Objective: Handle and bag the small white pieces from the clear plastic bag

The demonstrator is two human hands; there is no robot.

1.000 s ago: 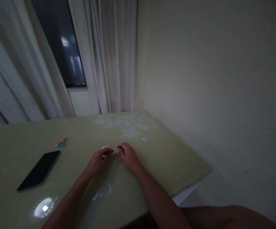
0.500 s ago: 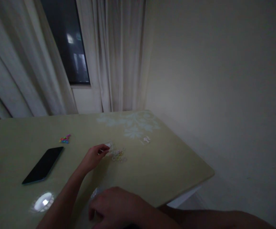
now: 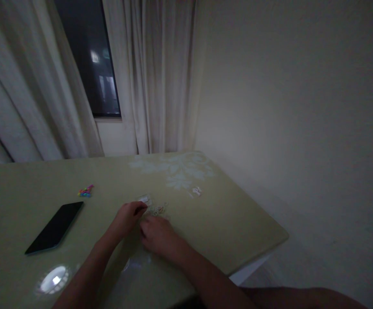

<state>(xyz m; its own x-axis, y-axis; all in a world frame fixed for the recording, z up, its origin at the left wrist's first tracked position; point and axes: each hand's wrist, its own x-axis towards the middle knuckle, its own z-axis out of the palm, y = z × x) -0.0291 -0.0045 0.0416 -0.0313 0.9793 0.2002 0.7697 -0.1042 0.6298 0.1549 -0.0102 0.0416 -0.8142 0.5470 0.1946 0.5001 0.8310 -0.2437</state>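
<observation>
My left hand [image 3: 128, 216] rests over the table with thumb and fingers closed together at the left side of a pile of small pale rings [image 3: 159, 210]. Whatever lies between its fingertips is too small to make out. Just in front of the pile is my right hand [image 3: 158, 235], its fingers curled inward close to the left fingertips. What it holds, if anything, is hidden. Beyond the left fingers lies a small clear plastic bag [image 3: 145, 198] with a whitish patch.
A dark tablet or phone [image 3: 56, 227] lies on the table [image 3: 225, 231] at left, with small colourful pieces [image 3: 86, 191] behind it. Small white pieces [image 3: 197, 191] lie right of the pile. Something clear and shiny [image 3: 133, 264] is near the front. Curtains [image 3: 163, 77] and a wall [image 3: 289, 128] bound the table.
My right hand has moved forward from the near edge to the ring pile, beside my left hand. The left hand stays almost in place. The view has shifted slightly.
</observation>
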